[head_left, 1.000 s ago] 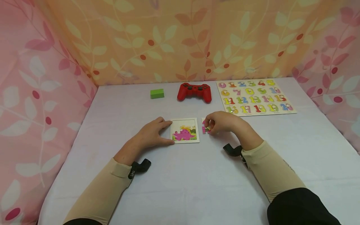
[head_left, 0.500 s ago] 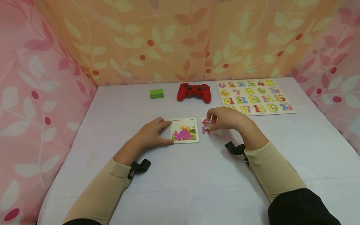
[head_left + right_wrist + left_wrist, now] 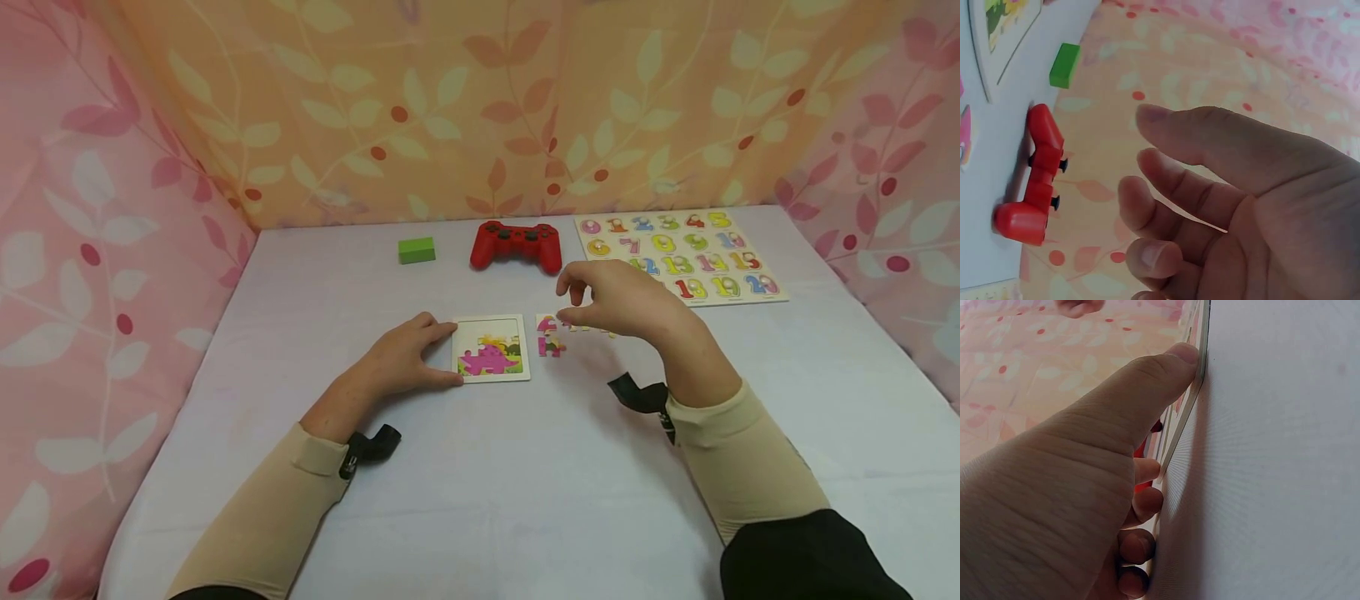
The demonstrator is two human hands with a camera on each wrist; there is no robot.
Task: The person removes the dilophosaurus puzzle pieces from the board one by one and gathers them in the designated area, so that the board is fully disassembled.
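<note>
In the head view a square white-framed jigsaw puzzle (image 3: 491,379), with a pink dinosaur picture partly filled in, lies flat on the table. My left hand (image 3: 401,354) holds its left side, thumb at the near corner and index finger at the far one. The left wrist view has the left thumb (image 3: 1169,369) on the frame's edge. Right of the frame lie loose jigsaw pieces, including a pink one (image 3: 551,346). My right hand (image 3: 618,300) is raised over them, fingers loosely bent and apart from the thumb, holding nothing; it covers some of the pieces.
A green block (image 3: 416,250) and a red game controller (image 3: 516,246) sit toward the back of the white-covered table (image 3: 465,500). At back right lies a number puzzle board (image 3: 776,292), partly behind my right hand. Patterned cloth (image 3: 450,108) hangs behind.
My right hand has let go of the pink jigsaw piece and risen up and to the right, uncovering more pieces. My left hand has stayed on the frame.
</note>
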